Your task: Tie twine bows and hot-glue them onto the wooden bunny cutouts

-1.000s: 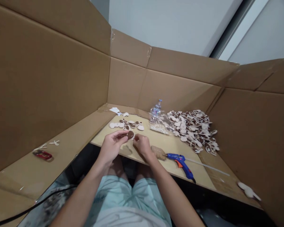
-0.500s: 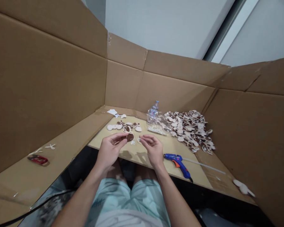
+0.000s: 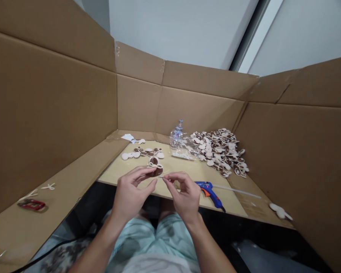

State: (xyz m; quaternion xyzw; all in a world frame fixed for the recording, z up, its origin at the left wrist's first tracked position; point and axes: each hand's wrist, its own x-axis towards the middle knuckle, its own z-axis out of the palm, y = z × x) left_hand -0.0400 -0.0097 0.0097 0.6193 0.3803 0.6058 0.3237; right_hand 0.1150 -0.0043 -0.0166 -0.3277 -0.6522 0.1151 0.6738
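Left hand (image 3: 132, 193): and there it was, the grip curved at the near edge of the desk (image 3: 113, 174), a brown piece (image 3: 157, 172) held at the fingers by its edge, the thumb set apart below; the exact hold underneath was hidden.
Brown piece: carried in front of the body, between the two hands, crossed at the top by a pale bow (image 3: 155, 165), a second brown round seen just beyond.
Right hand (image 3: 184, 193): a tight pinch here, finger and thumb brought together on a slim small part (image 3: 161, 177), its tip pointed at the left hand and held just beside the brown piece.
Row of parts (image 3: 147, 152): brown and white pieces, laid out beyond the hands, white paper (image 3: 127, 137) placed farther back.
Glue gun (image 3: 210, 194): blue, with an orange trigger, left lying just right of the right hand, a long translucent stick (image 3: 237, 190) stretched out behind it.
Big pile (image 3: 218, 151): brown and white pieces, heaped at the back right, flanked by a clear bag (image 3: 184, 147) and a bottle (image 3: 179, 131).
Far left: a red cutter (image 3: 32, 204) was laid on a cardboard strip (image 3: 74, 185), near a loose pale bow-shaped cord (image 3: 49, 186).
Far right: a white cutout (image 3: 280, 211) was seen by the cardboard wall (image 3: 307, 159).
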